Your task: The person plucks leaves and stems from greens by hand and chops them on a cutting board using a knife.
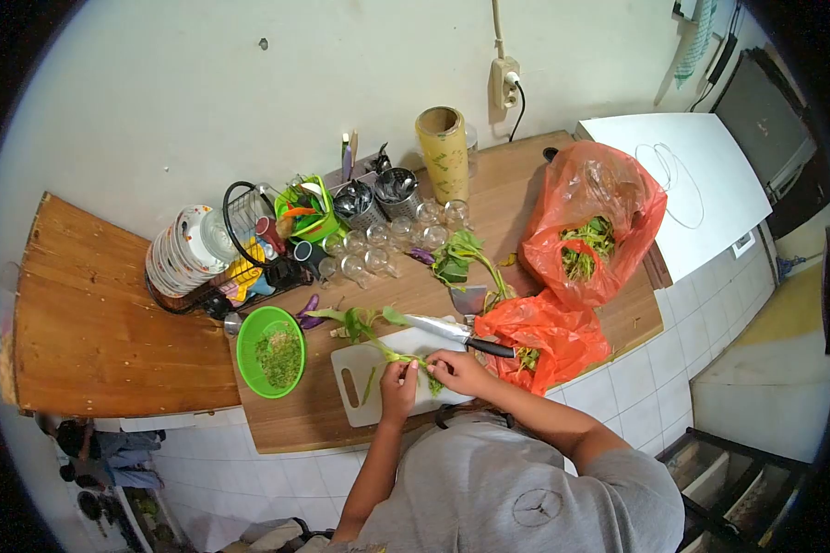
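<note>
My left hand (397, 391) and my right hand (459, 371) are close together over the white cutting board (415, 405), both closed on a leafy green vegetable stalk (364, 326). Its leaves stretch away to the upper left, past the board's far edge. Just beyond my fingers lies a knife (452, 334), blade to the left and black handle to the right. A few small green pieces (435, 383) are on the board by my right hand. To the left stands a green bowl (246, 369) with chopped greens in it.
Purple eggplants (309, 311) lie behind the bowl. Glasses (378, 258), a dish rack (240, 198) and cutlery holders (397, 189) line the back. On the right are a large red plastic bag (636, 194) with greens, a smaller red bag (572, 336) and a leafy bunch (456, 258).
</note>
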`<state>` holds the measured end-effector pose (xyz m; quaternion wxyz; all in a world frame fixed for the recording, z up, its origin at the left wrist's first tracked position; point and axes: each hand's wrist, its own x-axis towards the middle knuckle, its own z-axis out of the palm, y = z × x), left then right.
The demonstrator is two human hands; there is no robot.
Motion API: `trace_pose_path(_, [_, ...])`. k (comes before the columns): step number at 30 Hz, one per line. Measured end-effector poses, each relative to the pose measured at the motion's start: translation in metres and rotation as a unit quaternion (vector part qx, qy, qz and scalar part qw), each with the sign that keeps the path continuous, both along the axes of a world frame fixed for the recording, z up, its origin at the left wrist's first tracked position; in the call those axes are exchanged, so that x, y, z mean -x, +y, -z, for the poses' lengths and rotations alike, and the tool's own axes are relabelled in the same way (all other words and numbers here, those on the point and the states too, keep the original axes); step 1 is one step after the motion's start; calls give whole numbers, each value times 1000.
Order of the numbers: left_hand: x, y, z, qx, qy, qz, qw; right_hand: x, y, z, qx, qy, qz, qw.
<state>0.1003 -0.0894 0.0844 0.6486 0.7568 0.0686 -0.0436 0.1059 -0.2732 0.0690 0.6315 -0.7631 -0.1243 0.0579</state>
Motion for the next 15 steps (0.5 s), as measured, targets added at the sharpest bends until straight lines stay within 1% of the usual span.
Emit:
trace_pose_path(2, [1,2,-11,-48,-29,11,998,-1,-2,-12,10,2,-20,1000])
trace_pose_path(3, [1,3,-15,-49,-28,10,998,-2,-2,-16,21,4,-40,999])
trace_pose_path(4, [1,3,-19,-64,-52,25,996,-2,0,-16,20,5,-41,999])
trace_pose_path(5, [1,3,-23,-79,-76,40,993,-3,2,-17,26,-22,-47,998])
trace_pose_path(6, [2,2,-28,-80,-75,39,993,-3,3,-17,33,-49,-53,997])
trace_pose_path(8, [2,-1,-37,-104,-100,56,988,-4,5,-18,31,-62,-59,996])
trace_pose_path(10, [3,1,-33,-113,-101,53,987,-6,6,-19,30,-75,-63,995])
trace_pose_path(13, [4,1,-29,-118,-104,50,986,-6,6,-17,-1,-73,-72,995])
trace_pose_path(15, [5,0,-29,-115,-107,50,986,-6,7,-14,-66,52,-78,993])
